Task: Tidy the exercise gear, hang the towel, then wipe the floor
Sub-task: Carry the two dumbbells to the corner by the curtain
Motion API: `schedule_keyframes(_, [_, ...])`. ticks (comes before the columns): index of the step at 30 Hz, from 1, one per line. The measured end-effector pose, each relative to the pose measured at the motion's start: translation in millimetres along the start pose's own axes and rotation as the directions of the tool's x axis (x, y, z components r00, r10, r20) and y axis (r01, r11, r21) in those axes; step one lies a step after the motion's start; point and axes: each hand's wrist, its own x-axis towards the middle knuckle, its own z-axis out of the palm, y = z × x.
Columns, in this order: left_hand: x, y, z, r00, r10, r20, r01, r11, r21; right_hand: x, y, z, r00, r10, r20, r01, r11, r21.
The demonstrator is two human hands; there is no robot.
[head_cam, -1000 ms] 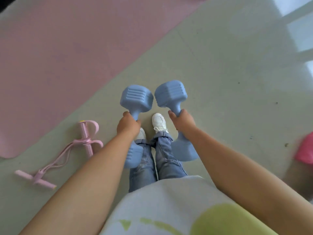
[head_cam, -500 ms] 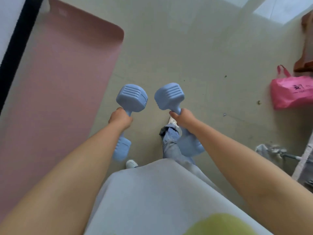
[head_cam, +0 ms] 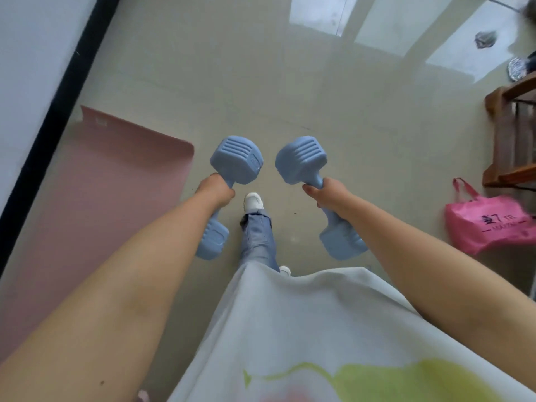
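Left hand [head_cam: 216, 189] wrapped round the handle of the left dumbbell [head_cam: 236, 159], fingers curled tight on the bar; right hand [head_cam: 329, 192] same grip on the right dumbbell [head_cam: 301, 160]; both fists closed on the bars, nothing loose.

Both dumbbells light blue, ribbed blocky heads; each held tilted, far head up and forward of the fist, near head hanging down below the wrist; the two far heads sit side by side with a gap between them, not touching; both are off the floor, carried in front of the body at mid-frame.

Between the dumbbells and lower: one leg in blue jeans [head_cam: 258, 239], white shoe [head_cam: 253, 201] stepping out on the floor [head_cam: 290, 91]; toe of the other shoe just visible at the shirt hem; pale shirt [head_cam: 304, 329] with a yellow-green print fills the near bottom.

Left: pink exercise mat [head_cam: 110, 198] flat on the floor, rounded far corner near the left dumbbell; beyond it a black baseboard strip [head_cam: 58, 111] and white wall.

Right: pink tote bag [head_cam: 490, 224] with dark lettering on the floor; wooden furniture frame [head_cam: 507, 134] just far of it; far right corner has small grey items, too blurred to identify; window light reflected on the far floor.
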Motion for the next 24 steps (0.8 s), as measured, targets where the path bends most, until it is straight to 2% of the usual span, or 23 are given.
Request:
schedule_keyframes(4, [54.8,53.3,-67.9,0.999,0.043,-0.015,-0.042,0.998,0.045,56.2,-52.4,-73.9,0.999,-0.008,-0.037,0.007,0.999,-0.049])
schedule_keyframes(11, [157.7,148.9,-192.5,1.0,0.012,-0.012,-0.012,1.0,-0.024,148.7,-148.7,-210.2,0.997,-0.008,-0.078,0.006,1.0,-0.023])
schedule_keyframes(20, [300.7,269.1,-332.5,0.999,0.03,0.024,-0.033,0.994,0.105,308.1,-241.7,-377.5,0.997,-0.009,-0.079,0.004,0.998,-0.069])
schedule_keyframes(24, [370.7,325.7,-395.5,1.0,0.023,-0.017,-0.021,0.993,0.113,389.1,-291.0,-459.3,0.993,-0.054,-0.103,0.042,0.992,-0.119])
